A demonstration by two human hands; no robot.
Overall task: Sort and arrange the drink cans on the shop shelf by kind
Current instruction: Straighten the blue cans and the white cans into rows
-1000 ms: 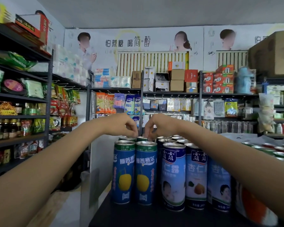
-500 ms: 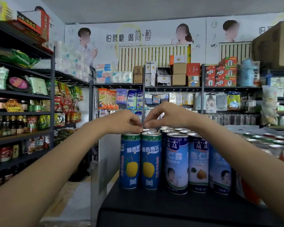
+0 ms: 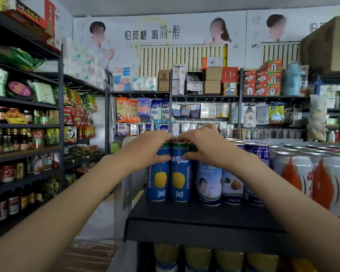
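- Both hands dropped from the can tops onto the upper walls of the two blue cans since the earlier frame; view shifted too, more of the shelf front edge showing.
- Left hand wrapped on the left blue yellow-fruit can, fingers over its rim, thumb on the label: grip clamped on that can.
- Right hand on the right blue yellow-fruit can, thumb on the label, fingers over the rim: grip clamped on that can.
- Fingertips of both hands nearly meeting above the two cans.
- Both blue cans upright, touching side by side, at the left front of the black shelf.
- At 3 o'clock of them: white-and-blue almond drink cans, upright, just beside, several rows deep.
- Further toward 3 o'clock: white cans with red-orange leaf print, upright, at the right edge of view.
- At 6 o'clock, below the shelf: yellow can tops, blurred.
- At 9 o'clock: side racks of jars and packets, well apart.
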